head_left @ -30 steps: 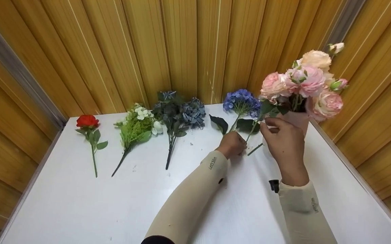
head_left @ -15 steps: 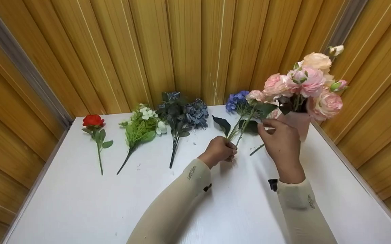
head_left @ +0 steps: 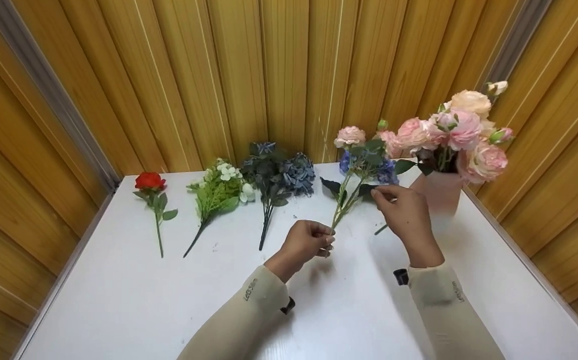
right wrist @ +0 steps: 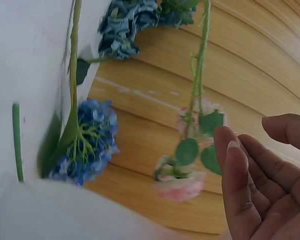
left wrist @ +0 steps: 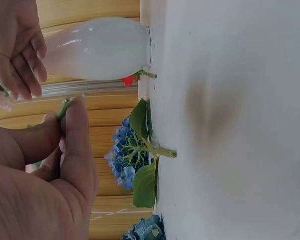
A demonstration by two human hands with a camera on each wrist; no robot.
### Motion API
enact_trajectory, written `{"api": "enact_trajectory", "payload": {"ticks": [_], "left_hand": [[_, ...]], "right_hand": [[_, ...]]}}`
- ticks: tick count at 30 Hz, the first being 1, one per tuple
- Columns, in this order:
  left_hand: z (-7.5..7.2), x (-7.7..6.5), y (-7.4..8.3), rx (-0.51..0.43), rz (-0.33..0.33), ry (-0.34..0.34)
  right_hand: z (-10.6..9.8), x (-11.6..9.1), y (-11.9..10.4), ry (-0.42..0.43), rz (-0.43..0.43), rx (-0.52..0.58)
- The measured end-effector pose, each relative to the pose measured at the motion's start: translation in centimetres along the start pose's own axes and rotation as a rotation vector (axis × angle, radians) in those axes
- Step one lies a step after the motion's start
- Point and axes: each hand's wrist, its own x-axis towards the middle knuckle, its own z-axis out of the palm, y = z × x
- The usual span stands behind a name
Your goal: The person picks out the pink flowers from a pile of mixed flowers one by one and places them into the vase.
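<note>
My left hand point(head_left: 306, 242) pinches the lower stem of a pink flower spray point(head_left: 350, 136) between thumb and fingers. The stem's cut end point(left wrist: 66, 101) pokes out past the fingertips in the left wrist view. Its blooms and leaves tilt up and away, in front of a blue hydrangea point(head_left: 388, 172) lying on the table. Close to the spray's leaves is my right hand point(head_left: 406, 212), its thumb apart from its fingers in the right wrist view. Behind that hand stands a pink-and-white vase point(head_left: 446, 195) filled with pink and peach flowers point(head_left: 461, 130).
Along the back of the white table point(head_left: 133, 300) lie a red rose point(head_left: 150, 181), a white-flowered green bunch point(head_left: 213, 192) and a dusty-blue bunch point(head_left: 299, 174). Near the vase a green stem point(right wrist: 17, 142) sticks out. Wood-patterned walls point(head_left: 238, 75) enclose the table.
My left hand has moved left and toward me, drawing the spray with it, so its blooms now show left of the vase flowers. The right hand has shifted slightly left.
</note>
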Motion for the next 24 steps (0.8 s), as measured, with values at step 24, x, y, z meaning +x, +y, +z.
{"api": "enact_trajectory", "payload": {"ticks": [24], "left_hand": [[1.8,-4.6,-2.0,0.035,0.149,0.031]], "right_hand": [[2.5,1.3,-4.9,-0.159,0.047,0.245]]}}
